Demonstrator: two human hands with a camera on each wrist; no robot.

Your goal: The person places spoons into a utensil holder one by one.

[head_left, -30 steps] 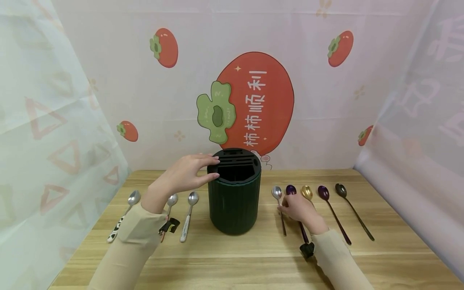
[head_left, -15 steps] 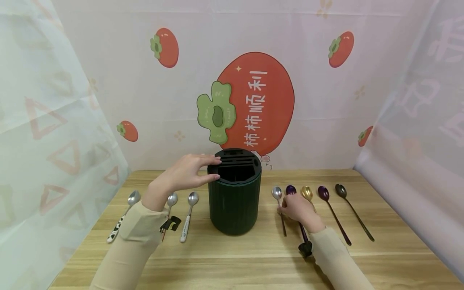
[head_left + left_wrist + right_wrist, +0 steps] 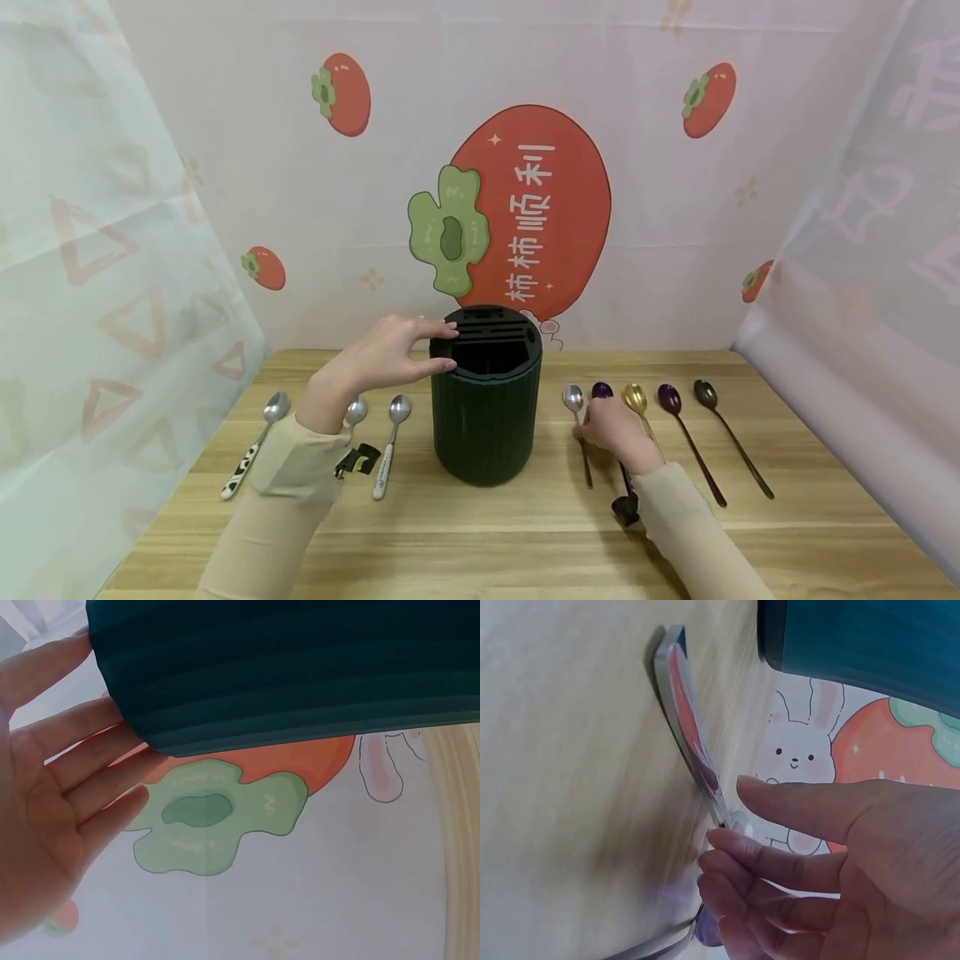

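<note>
A dark green ribbed utensil holder [image 3: 486, 433] with a black slotted top stands mid-table. My left hand [image 3: 375, 354] rests its straight fingers and thumb at the holder's left rim; the left wrist view shows the fingertips against its ribbed wall [image 3: 300, 675]. Farther right, my right hand [image 3: 618, 432] is low over the table at a silver spoon [image 3: 573, 397]. In the right wrist view its patterned handle [image 3: 686, 712] runs to the index fingertip, with the thumb apart from the fingers. Below this hand lies a purple spoon [image 3: 602, 390], mostly hidden.
To the right lie a gold spoon [image 3: 635, 397], another purple spoon [image 3: 670, 398] and a dark spoon [image 3: 706, 393]. On the left are a cow-patterned spoon [image 3: 247, 462], a partly covered spoon [image 3: 357, 410] and a white-handled spoon [image 3: 386, 467]. A printed cloth [image 3: 645, 250] stands behind the table.
My right wrist and its black strap have shifted slightly left, while the fingers stay beside the silver spoon. The left hand keeps its place at the holder's rim.
</note>
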